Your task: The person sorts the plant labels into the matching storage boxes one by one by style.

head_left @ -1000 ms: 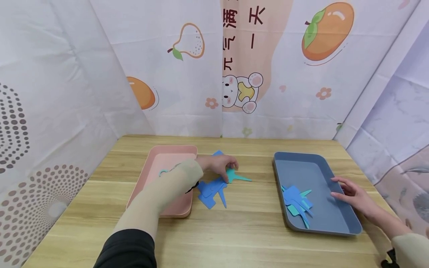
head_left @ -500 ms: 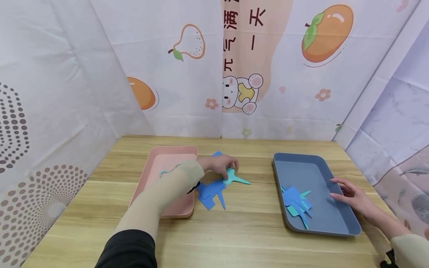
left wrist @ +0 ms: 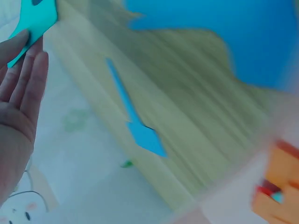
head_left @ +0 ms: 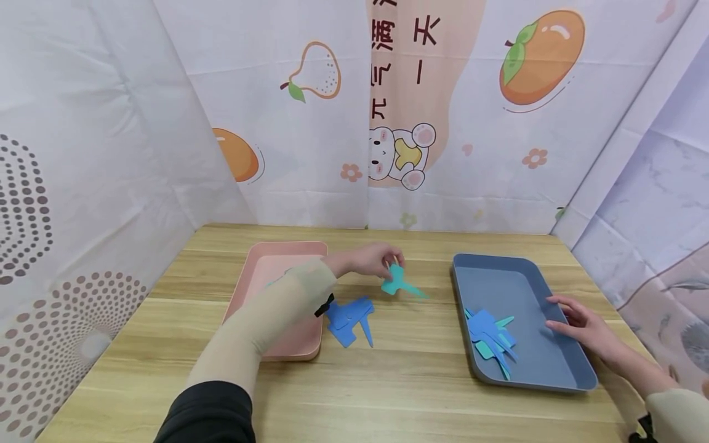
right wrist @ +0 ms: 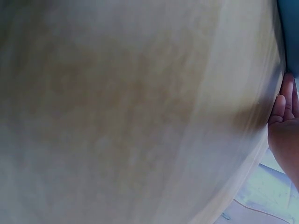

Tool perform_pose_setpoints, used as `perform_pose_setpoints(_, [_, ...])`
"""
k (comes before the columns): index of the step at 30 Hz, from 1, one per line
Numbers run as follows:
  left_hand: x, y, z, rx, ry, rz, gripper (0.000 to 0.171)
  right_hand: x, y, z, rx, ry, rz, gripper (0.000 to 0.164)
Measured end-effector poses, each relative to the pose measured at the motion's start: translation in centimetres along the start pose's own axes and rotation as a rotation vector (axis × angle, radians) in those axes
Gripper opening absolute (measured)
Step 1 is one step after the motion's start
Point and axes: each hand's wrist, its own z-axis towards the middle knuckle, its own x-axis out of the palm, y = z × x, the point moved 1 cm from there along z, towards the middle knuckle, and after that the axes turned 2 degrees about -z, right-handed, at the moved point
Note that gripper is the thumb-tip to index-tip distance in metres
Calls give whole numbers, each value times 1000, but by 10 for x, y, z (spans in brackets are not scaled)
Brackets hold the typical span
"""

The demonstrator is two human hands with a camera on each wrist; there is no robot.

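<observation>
My left hand [head_left: 372, 258] pinches a flat teal plant label [head_left: 392, 282] by its wide head, its pointed stem slanting down to the right. In the left wrist view the same hand [left wrist: 21, 100] has the label between thumb and fingers. Several blue plant labels [head_left: 348, 320] lie overlapped on the table between the two trays. One more blue label [left wrist: 144, 137] lies apart near the far edge, hidden behind the arm in the head view. My right hand [head_left: 587, 326] rests on the right rim of the grey-blue tray [head_left: 532, 289], fingers loosely extended over it.
Inside the grey-blue tray sits a pile of blue and teal labels [head_left: 490, 338]. A pink tray [head_left: 288, 249] stands on the left, partly covered by my left forearm; an orange object [left wrist: 280, 177] appears in the left wrist view. A printed curtain [head_left: 443, 209] borders the wooden table's back.
My left hand has lifted the teal label off the blue ones and moved it slightly right and away. The right hand has stayed on the tray's rim.
</observation>
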Motion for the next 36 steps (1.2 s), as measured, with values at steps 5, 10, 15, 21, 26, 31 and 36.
perform_pose_setpoints(5, [0,-20,9,51,-53,-121,27,0,-1,0,1,3,-3,51])
perform_pose_setpoints(10, [5,-35,21,103,-80,-151,26,0,-2,0,-9,-5,0,51])
perform_pose_setpoints(15, [20,-46,39,148,-114,-139,26,-1,-4,0,-12,-6,8,50])
perform_pose_setpoints(21, [53,-57,64,143,-138,-144,27,0,-5,-1,9,3,-1,52])
perform_pose_setpoints(26, [75,-67,80,143,-109,-129,25,1,-3,-1,9,3,-6,52])
perform_pose_setpoints(31, [88,-73,89,154,-71,-57,23,0,1,0,22,17,-14,52])
perform_pose_setpoints(36, [97,-79,96,143,-42,28,25,0,1,-1,9,8,-15,51])
